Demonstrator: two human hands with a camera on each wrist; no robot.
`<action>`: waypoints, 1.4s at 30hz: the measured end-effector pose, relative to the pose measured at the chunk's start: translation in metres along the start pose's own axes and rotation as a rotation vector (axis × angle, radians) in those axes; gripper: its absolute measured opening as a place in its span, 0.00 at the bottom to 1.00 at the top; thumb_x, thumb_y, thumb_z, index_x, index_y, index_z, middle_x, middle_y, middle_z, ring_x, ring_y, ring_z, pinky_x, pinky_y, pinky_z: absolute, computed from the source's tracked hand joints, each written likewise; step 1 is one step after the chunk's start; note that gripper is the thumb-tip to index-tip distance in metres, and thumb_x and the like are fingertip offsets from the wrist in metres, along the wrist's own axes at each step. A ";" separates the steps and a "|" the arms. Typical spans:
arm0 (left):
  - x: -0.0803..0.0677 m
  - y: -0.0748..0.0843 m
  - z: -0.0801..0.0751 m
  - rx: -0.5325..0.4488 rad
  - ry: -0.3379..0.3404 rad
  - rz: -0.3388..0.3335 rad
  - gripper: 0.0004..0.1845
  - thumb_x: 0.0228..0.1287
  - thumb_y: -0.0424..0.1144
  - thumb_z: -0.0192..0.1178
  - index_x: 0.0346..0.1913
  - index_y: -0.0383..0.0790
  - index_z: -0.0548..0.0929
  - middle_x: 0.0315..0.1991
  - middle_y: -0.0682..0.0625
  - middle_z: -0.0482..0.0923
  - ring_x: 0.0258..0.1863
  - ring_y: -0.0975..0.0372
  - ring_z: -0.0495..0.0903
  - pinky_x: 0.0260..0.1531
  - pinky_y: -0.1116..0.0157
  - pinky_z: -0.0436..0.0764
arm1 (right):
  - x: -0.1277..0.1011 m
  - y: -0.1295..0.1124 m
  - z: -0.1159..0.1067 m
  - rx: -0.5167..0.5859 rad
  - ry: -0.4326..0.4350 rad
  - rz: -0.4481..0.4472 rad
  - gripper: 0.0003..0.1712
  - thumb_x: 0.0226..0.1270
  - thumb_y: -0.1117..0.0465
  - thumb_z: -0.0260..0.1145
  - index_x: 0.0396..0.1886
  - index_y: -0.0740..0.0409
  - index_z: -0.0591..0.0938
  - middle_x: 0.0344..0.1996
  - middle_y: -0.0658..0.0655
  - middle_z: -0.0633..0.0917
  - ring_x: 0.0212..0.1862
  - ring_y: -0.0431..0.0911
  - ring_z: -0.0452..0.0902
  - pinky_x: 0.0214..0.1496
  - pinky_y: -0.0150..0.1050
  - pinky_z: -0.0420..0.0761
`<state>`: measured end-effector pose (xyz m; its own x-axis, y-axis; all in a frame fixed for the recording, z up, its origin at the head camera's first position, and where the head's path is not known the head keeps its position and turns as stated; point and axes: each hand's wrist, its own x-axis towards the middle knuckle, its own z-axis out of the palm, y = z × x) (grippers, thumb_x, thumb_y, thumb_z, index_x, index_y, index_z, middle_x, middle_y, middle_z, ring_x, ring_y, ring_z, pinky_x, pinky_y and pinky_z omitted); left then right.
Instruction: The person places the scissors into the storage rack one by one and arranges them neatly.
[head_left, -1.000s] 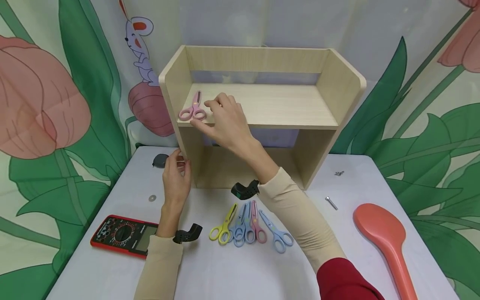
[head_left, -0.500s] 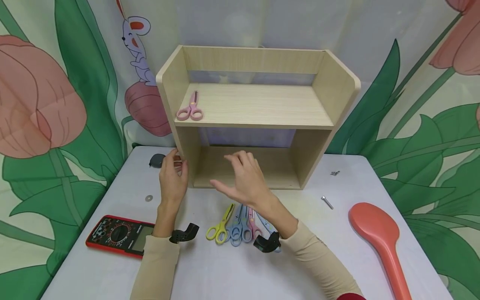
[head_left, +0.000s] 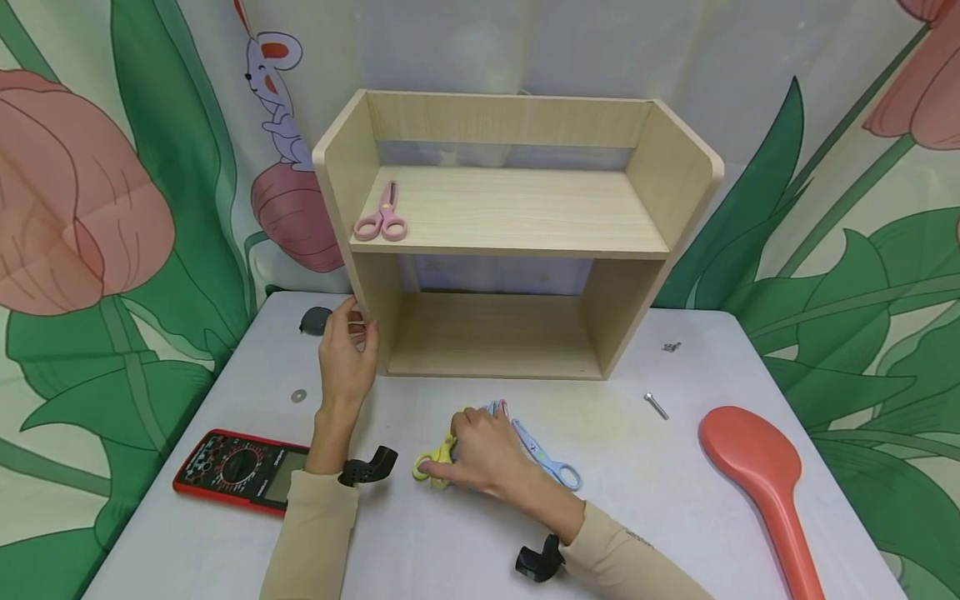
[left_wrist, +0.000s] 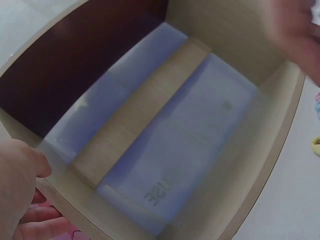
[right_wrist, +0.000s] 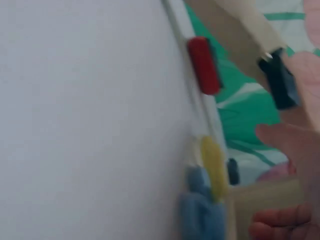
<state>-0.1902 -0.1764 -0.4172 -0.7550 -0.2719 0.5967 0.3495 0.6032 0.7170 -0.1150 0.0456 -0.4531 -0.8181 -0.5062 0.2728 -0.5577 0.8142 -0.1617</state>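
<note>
My left hand (head_left: 348, 367) grips the left side panel of a small pale-wood shelf unit (head_left: 517, 212). In the left wrist view, its thumb (left_wrist: 42, 165) lies at the panel's edge, the other fingers outside. My right hand (head_left: 491, 454) is low over a row of scissors on the table, its thumb beside the yellow scissors (head_left: 422, 467). In the blurred right wrist view, the thumb and fingers are spread apart. Blue scissors (head_left: 555, 468) show to the right of this hand, which hides most of the others. Pink scissors (head_left: 387, 218) lie at the left of the upper shelf.
A red-and-black multimeter (head_left: 240, 468) lies at the left, with a grey washer (head_left: 298, 396) and a dark round object (head_left: 315, 320) behind it. At the right are a bolt (head_left: 656, 406), small screws (head_left: 672, 347) and a large coral-red spoon (head_left: 750, 450). A patterned curtain hangs behind.
My right hand has drawn back from beside the pink scissors on the upper shelf and come down over the scissors on the table. My left hand has stayed on the side panel.
</note>
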 end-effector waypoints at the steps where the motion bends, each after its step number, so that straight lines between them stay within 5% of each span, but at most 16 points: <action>1: 0.000 0.000 0.000 -0.001 0.001 -0.002 0.25 0.70 0.31 0.59 0.67 0.31 0.69 0.50 0.31 0.76 0.47 0.43 0.82 0.46 0.48 0.88 | -0.002 -0.001 0.004 -0.007 -0.016 0.001 0.37 0.43 0.21 0.69 0.25 0.51 0.79 0.21 0.45 0.78 0.26 0.39 0.73 0.32 0.42 0.79; 5: 0.000 0.001 0.000 0.000 -0.003 -0.004 0.25 0.70 0.31 0.59 0.67 0.30 0.69 0.50 0.31 0.76 0.47 0.43 0.82 0.46 0.49 0.88 | -0.008 -0.006 0.014 -0.034 -0.076 0.013 0.35 0.43 0.24 0.71 0.23 0.50 0.77 0.20 0.46 0.76 0.22 0.38 0.68 0.21 0.36 0.69; 13: 0.000 0.002 0.000 0.006 -0.005 0.003 0.25 0.70 0.32 0.60 0.67 0.31 0.70 0.49 0.32 0.76 0.46 0.45 0.82 0.45 0.48 0.88 | -0.009 -0.006 0.013 -0.046 -0.088 -0.008 0.21 0.51 0.44 0.72 0.24 0.56 0.79 0.18 0.50 0.76 0.19 0.40 0.67 0.18 0.36 0.67; 28: -0.002 0.000 -0.001 0.004 -0.017 0.009 0.25 0.69 0.32 0.60 0.67 0.30 0.70 0.49 0.32 0.76 0.46 0.44 0.82 0.46 0.48 0.88 | -0.001 0.005 -0.002 0.181 -0.146 0.013 0.18 0.49 0.55 0.72 0.14 0.51 0.70 0.17 0.47 0.70 0.21 0.36 0.59 0.16 0.27 0.61; 34: -0.002 -0.001 0.000 0.005 -0.015 0.010 0.26 0.69 0.33 0.60 0.67 0.31 0.70 0.50 0.33 0.76 0.47 0.45 0.82 0.45 0.48 0.88 | 0.004 0.005 -0.033 0.285 -0.002 -0.042 0.08 0.52 0.57 0.69 0.26 0.57 0.82 0.22 0.51 0.80 0.24 0.36 0.64 0.23 0.29 0.70; 42: -0.002 0.001 -0.001 0.010 -0.013 0.011 0.26 0.69 0.32 0.61 0.67 0.31 0.70 0.49 0.32 0.76 0.47 0.43 0.83 0.45 0.49 0.88 | 0.025 0.002 -0.097 0.356 0.324 -0.183 0.14 0.55 0.61 0.72 0.42 0.62 0.86 0.24 0.52 0.79 0.25 0.37 0.69 0.23 0.22 0.70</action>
<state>-0.1876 -0.1763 -0.4172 -0.7585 -0.2551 0.5997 0.3525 0.6134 0.7068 -0.1229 0.0618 -0.3542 -0.6484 -0.4712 0.5979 -0.7472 0.5445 -0.3811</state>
